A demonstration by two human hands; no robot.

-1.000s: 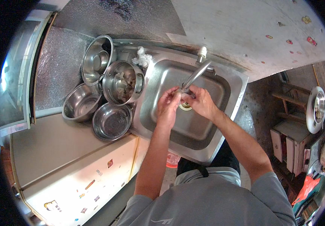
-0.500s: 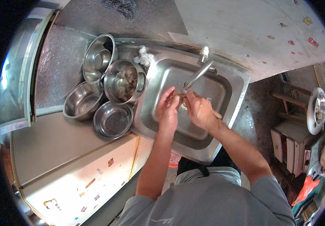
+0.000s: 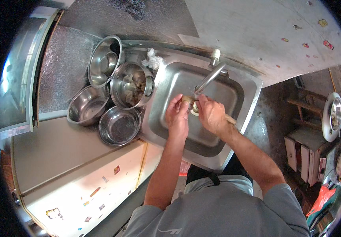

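Note:
Over the sink basin point(image 3: 170, 89), close under the tap's spout, my left hand point(image 3: 177, 114) pinches a small brownish piece point(image 3: 187, 101) between thumb and fingers. Its exact kind is too small to make out. My right hand point(image 3: 213, 114) is closed round a tool with a pale wooden handle point(image 3: 230, 119); the handle's end sticks out behind the hand, and the working end is hidden by my fingers near the piece. The curved metal tap point(image 3: 210, 78) arches above both hands. Part of the pale drain point(image 3: 195, 109) shows between them.
Left of the sink, a steel pot point(image 3: 116, 85) holds several pale and brown pieces. Around it stand a leaning steel basin point(image 3: 93, 59), another steel bowl point(image 3: 75, 108) and a shallow steel bowl point(image 3: 119, 126). A crumpled white cloth point(image 3: 152, 59) lies on the sink's back left corner.
My hands have shifted slightly, with a little more of the brownish piece and the drain now showing between them. Both grips stay closed.

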